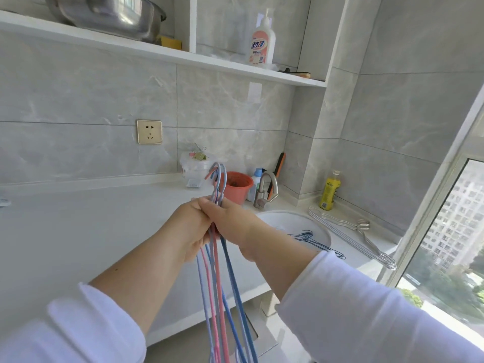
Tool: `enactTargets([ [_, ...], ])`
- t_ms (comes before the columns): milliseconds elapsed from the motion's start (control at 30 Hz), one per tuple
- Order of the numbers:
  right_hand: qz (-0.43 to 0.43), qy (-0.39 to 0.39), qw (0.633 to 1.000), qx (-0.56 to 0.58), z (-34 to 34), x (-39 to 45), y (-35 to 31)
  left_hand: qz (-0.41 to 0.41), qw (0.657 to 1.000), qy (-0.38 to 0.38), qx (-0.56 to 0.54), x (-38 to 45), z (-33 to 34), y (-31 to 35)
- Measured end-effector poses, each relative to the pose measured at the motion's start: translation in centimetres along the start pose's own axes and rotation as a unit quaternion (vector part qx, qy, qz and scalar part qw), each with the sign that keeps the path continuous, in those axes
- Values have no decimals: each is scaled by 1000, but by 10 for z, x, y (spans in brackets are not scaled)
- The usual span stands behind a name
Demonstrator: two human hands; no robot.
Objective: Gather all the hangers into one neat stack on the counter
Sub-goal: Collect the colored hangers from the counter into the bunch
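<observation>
Left hand point(195, 231) and right hand point(231, 222) both clamp the coloured hangers point(218, 279) left of the basin point(272, 218). Hazard: hooks tangle; dark hangers point(314, 241) in basin, silver hangers point(348, 233) beyond it, remain ungathered.

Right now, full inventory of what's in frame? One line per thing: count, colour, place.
held hangers: a bunch, count unclear, blue, pink and lilac, gripped in both hands over the counter edge
dark hangers: a few, dark blue, across the sink
metal hangers: several, silver, counter right of the sink
counter: one, white
sink: one, white, round
faucet: one, steel, behind the sink
pot: one, orange-red, by the wall
yellow bottle: one, counter corner
pump bottle: one, white and peach, shelf
basin: one, steel, shelf
outlet: one, gold, wall
left hand: closed on the bunch
right hand: closed on the bunch
</observation>
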State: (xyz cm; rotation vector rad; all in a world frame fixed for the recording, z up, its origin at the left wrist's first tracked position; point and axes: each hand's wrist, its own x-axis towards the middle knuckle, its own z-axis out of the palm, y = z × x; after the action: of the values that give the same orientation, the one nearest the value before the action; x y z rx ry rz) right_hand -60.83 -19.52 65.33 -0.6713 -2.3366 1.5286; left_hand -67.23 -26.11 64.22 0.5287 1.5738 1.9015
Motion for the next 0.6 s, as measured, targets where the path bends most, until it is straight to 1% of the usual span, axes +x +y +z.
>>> enactTargets([
  [100, -20, -9, 1000, 3, -42, 0, 15, 25, 998, 43, 24, 11, 32, 1],
  [200, -22, 25, 999, 11, -102, 2, 37, 23, 999, 37, 25, 24, 68, 0],
  [267, 9, 64, 997, 36, -151, 5, 61, 23, 998, 36, 47, 37, 99, -10],
  [367, 79, 105, 988, 81, -209, 17, 103, 35, 997, 28, 65, 53, 136, -24],
  [467, 134, 126, 978, 102, -249, 33, 145, 38, 998, 11, 58, 65, 167, -35],
  [600, 186, 145, 964, 124, -273, 51, 177, 35, 999, -1, 34, 78, 190, -43],
])
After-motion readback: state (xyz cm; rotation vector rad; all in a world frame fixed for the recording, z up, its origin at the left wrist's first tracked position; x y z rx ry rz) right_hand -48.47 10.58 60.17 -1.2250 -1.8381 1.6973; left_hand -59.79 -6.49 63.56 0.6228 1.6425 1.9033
